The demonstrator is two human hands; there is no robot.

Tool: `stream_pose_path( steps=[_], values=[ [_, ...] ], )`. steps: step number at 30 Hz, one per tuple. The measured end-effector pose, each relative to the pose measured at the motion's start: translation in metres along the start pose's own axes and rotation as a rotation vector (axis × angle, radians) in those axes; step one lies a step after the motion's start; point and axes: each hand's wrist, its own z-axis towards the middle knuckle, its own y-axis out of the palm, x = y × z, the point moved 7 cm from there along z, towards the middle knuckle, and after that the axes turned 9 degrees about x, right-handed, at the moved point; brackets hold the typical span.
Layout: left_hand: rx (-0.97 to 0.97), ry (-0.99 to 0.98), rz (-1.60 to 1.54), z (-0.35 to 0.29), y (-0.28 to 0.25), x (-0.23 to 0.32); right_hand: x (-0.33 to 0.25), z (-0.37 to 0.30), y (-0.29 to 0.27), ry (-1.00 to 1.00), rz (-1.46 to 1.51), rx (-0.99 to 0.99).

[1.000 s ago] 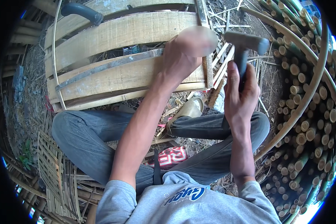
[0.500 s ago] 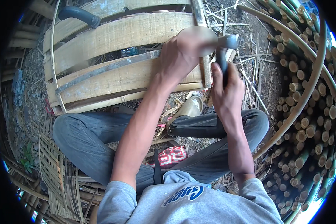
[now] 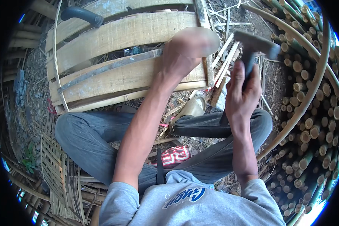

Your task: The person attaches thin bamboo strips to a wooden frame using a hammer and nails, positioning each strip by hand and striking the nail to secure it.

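My right hand [image 3: 242, 88] is wrapped around the handle of a hammer [image 3: 257, 42], whose dark head is raised just right of a slatted wooden frame. The slatted frame [image 3: 113, 37] of pale planks lies in front of my crossed legs. Over its right end, by the narrow end batten [image 3: 208, 71], rests my left hand [image 3: 184, 47]. A blur covers the left fingers, so whatever they hold or press is hidden. On the upper left planks lies a dark curved pipe-like piece [image 3: 82, 16].
A tall stack of cut bamboo poles [image 3: 309, 124] fills the right side, with a bent pole [image 3: 309, 90] before it. Bamboo slivers [image 3: 226, 56] litter the ground beside the frame. Woven bamboo strips [image 3: 58, 177] lie at left. A tan shoe [image 3: 190, 113] shows below the frame.
My right hand and the hammer have swung right, away from the frame's end and the left hand. The left hand has stayed nearly in place.
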Motion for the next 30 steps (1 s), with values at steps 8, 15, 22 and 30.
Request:
stream_pose_path(
  steps=[8,15,22,30],
  values=[
    [-0.007,0.023,-0.005,-0.001,-0.003,0.0,-0.001,0.003,0.003,0.023,-0.133,-0.061],
    [0.033,0.043,-0.017,-0.003,-0.003,0.002,0.007,-0.006,0.016,-0.069,-0.264,-0.187],
    [0.019,0.023,-0.036,0.001,-0.002,-0.001,0.001,-0.002,0.013,-0.093,-0.131,-0.071],
    [-0.032,0.048,-0.052,-0.001,0.0,0.003,-0.003,0.0,0.007,-0.088,-0.043,-0.019]
  ],
)
